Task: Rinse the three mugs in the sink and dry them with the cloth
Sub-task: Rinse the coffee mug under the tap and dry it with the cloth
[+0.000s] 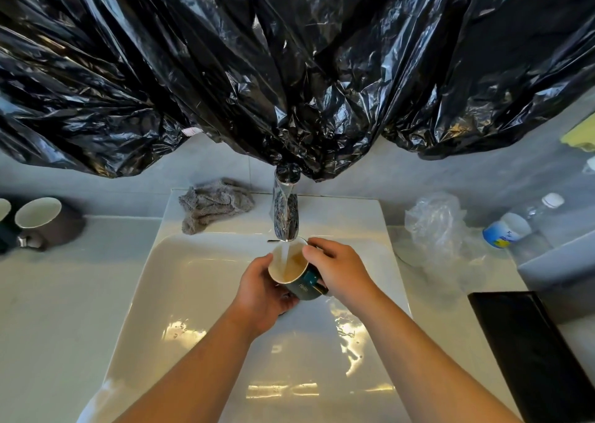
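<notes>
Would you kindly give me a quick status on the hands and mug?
Left hand and right hand both grip the teal mug. Tap running into it, over the sink. Cloth on rear ledge; nothing blocking.

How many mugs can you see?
3: a dark green ceramic mug held under the tap, a brown ceramic mug on the left counter, a third mug beside it, mostly cropped.

Washroom: white ceramic basin (193, 287), chrome tap (285, 216), grey tiled wall (450, 178), pale countertop (48, 294).
</notes>
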`<state>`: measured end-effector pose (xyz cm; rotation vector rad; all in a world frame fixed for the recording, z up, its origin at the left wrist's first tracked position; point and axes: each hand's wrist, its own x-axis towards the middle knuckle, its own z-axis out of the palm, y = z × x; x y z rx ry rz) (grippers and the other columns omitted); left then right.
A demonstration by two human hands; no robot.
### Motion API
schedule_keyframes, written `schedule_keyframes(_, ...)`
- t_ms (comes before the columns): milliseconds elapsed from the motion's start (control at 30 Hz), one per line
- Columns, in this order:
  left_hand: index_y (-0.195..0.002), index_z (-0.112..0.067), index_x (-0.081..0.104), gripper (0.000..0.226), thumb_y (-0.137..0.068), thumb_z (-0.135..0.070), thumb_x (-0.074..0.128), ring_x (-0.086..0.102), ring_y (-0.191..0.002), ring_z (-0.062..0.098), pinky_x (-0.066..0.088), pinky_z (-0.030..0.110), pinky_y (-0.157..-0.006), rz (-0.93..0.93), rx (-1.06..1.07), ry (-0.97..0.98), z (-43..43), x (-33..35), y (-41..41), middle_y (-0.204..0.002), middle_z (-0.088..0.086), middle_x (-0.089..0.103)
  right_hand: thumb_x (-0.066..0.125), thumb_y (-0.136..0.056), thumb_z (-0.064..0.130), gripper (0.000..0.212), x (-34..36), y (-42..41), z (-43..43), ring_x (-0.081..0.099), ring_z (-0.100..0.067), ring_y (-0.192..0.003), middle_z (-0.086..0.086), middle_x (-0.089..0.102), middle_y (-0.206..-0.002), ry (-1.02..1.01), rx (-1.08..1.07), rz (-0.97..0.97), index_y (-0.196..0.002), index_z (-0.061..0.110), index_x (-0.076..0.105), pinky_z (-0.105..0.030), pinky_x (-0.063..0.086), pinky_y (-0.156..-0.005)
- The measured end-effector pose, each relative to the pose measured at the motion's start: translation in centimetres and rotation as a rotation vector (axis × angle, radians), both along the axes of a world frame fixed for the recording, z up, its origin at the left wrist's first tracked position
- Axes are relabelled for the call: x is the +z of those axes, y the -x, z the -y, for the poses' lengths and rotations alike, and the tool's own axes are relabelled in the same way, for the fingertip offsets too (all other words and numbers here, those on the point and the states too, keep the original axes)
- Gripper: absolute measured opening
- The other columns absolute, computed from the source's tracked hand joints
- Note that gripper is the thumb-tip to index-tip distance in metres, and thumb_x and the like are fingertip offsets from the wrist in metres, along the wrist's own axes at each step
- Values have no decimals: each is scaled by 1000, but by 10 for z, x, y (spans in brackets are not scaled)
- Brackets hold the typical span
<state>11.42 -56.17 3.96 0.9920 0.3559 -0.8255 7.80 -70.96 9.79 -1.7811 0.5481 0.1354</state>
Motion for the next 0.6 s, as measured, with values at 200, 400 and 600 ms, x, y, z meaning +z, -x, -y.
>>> schedule_keyframes(200, -112, -10, 68, 51, -81, -45, 47, 62, -92, 32, 53, 36, -73, -39, -13, 30, 3, -3, -3, -96, 17, 74, 49, -75, 60, 30, 4, -3, -4, 66, -5, -81, 17, 70, -81, 261, 61, 41, -88, 41, 70, -28, 58, -70)
schedule_keyframes(400, -98, -9, 74, 51, -70, -45, 53, 54, -88, 32, 54, 38, -69, -41, -14, 77, 5, -5, -2, -93, 19, 70, 50, -76, 60, 24, 9, -4, -6, 65, -2, -80, 21, 69, -81, 305, 56, 26, -86, 48, 69, -23, 54, -65)
schedule_keyframes(600, -111, -9, 63, 49, -94, -46, 36, 54, -88, 29, 44, 32, -66, 12, 15, -45, -1, -3, -1, -104, 18, 61, 59, -74, 50, 16, 1, -5, -10, 64, -8, -80, 14, 68, -85, 59, -48, -8, -85, 41, 66, -23, 51, -55)
